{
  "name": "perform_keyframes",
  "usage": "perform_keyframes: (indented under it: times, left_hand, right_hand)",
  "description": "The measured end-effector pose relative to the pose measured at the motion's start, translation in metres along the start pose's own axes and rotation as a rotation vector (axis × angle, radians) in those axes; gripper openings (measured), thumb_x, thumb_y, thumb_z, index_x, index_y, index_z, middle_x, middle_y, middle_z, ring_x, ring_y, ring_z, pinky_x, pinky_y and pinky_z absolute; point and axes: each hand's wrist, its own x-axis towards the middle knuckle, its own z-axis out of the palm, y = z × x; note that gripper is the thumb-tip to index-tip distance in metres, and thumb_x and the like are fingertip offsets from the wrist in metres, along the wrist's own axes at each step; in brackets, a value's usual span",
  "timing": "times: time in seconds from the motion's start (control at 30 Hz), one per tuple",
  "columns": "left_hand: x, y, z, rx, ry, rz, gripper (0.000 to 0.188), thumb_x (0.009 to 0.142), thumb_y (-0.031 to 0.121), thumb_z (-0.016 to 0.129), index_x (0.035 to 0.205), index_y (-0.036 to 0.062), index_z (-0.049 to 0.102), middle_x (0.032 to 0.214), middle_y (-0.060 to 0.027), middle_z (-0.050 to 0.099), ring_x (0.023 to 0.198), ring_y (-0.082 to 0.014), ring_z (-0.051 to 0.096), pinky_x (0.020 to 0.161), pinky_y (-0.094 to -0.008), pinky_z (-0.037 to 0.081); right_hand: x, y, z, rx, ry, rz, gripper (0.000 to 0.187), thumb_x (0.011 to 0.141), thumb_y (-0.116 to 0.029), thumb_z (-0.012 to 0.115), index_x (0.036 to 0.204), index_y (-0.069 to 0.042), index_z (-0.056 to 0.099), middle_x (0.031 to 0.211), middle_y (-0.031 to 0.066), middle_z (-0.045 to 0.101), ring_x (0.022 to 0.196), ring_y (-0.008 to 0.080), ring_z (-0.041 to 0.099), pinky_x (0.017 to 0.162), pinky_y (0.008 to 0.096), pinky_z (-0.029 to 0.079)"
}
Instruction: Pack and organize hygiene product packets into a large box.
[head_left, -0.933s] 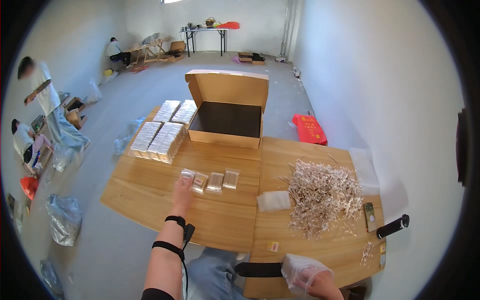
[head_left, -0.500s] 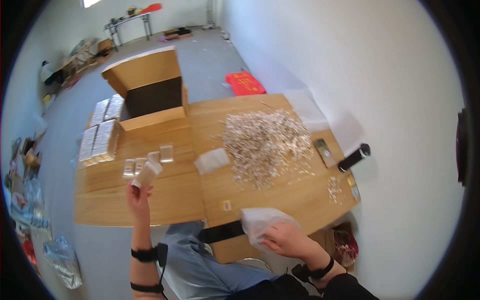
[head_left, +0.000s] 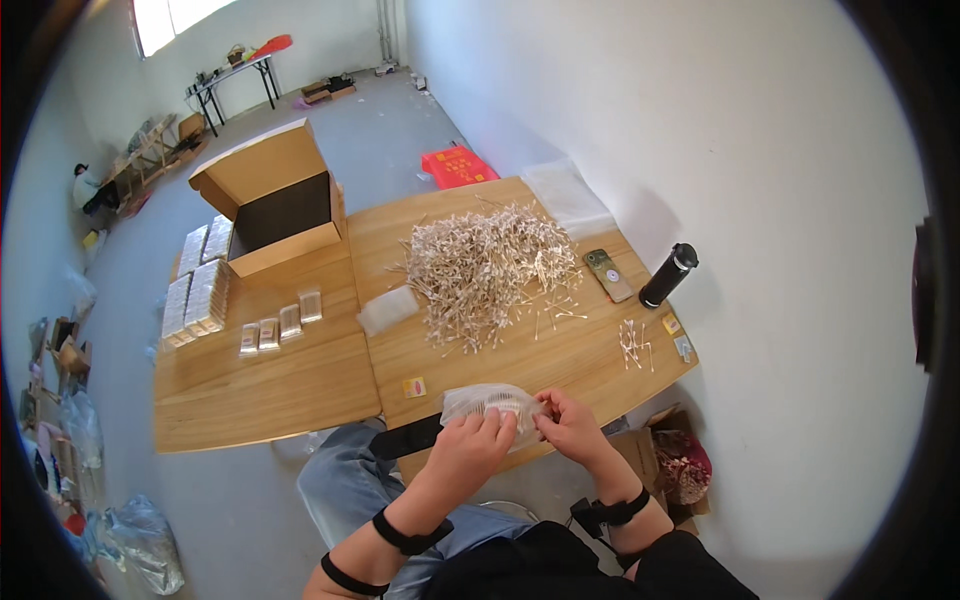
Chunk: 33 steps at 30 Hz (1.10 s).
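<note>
The clear plastic bag [head_left: 462,402] is at the near edge of the table [head_left: 270,405]. The right hand [head_left: 572,428] has its fingers pinched on the bag. The left hand [head_left: 464,458] has its fingers on it too, but their grip is hidden. From the bag, the cotton swab pile [head_left: 490,270] is at 12 o'clock, four small packs [head_left: 290,321] at 10.

The left fingers [head_left: 507,431] partly hide the clear plastic bag [head_left: 460,402].
</note>
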Motion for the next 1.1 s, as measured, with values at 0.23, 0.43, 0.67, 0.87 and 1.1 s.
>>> perform_keyframes:
  times: [0.23,0.43,0.67,0.87,1.1]
  left_hand:
    - [0.009,0.021,0.059,0.113,0.009,-0.187,0.027,0.082,0.016,0.058,0.106,0.0029,0.059,0.098,-0.0114,0.06,0.078,-0.0212,0.062,0.062,-0.0294,0.05]
    - [0.021,0.011,0.043,-0.234,-0.144,-0.335,0.016,0.084,0.017,0.06,0.094,0.0047,0.058,0.1,-0.0163,0.06,0.081,-0.0321,0.063,0.066,-0.0419,0.052]
    - [0.026,-0.014,0.07,-0.437,-0.401,-0.384,0.018,0.08,0.019,0.062,0.085,0.0024,0.067,0.086,-0.0195,0.065,0.081,-0.0363,0.066,0.067,-0.0452,0.052]
    - [0.015,-0.008,0.087,-0.437,-0.235,-0.387,0.022,0.085,0.016,0.057,0.094,-0.0036,0.063,0.093,-0.0191,0.064,0.086,-0.0359,0.065,0.073,-0.0437,0.052]
    - [-0.021,-0.06,-0.025,-0.946,-0.01,-0.301,0.012,0.09,0.016,0.059,0.096,0.0051,0.06,0.088,-0.0156,0.059,0.084,-0.0344,0.059,0.074,-0.0411,0.048]
  right_hand:
    - [0.007,-0.002,0.011,0.09,-0.002,-0.099,0.024,0.09,-0.007,0.06,0.112,-0.002,0.051,0.072,0.0019,0.057,0.06,0.0078,0.057,0.054,0.022,0.048]
    - [0.007,-0.011,0.008,0.285,-0.011,0.022,0.02,0.091,-0.009,0.059,0.108,-0.001,0.051,0.07,0.0025,0.058,0.059,0.008,0.057,0.052,0.0229,0.047]
    - [0.003,-0.006,0.027,0.264,-0.016,0.023,0.018,0.092,-0.008,0.057,0.108,-0.002,0.05,0.07,0.0026,0.058,0.055,0.008,0.056,0.048,0.0232,0.047]
    - [0.012,-0.003,0.011,0.322,-0.037,-0.027,0.015,0.096,-0.013,0.054,0.108,-0.004,0.051,0.065,0.0003,0.055,0.051,0.0065,0.053,0.046,0.0212,0.044]
    - [0.066,0.122,-0.026,-0.101,0.393,-0.204,0.021,0.097,-0.023,0.055,0.099,-0.002,0.056,0.067,0.0018,0.053,0.057,0.0089,0.052,0.051,0.0256,0.044]
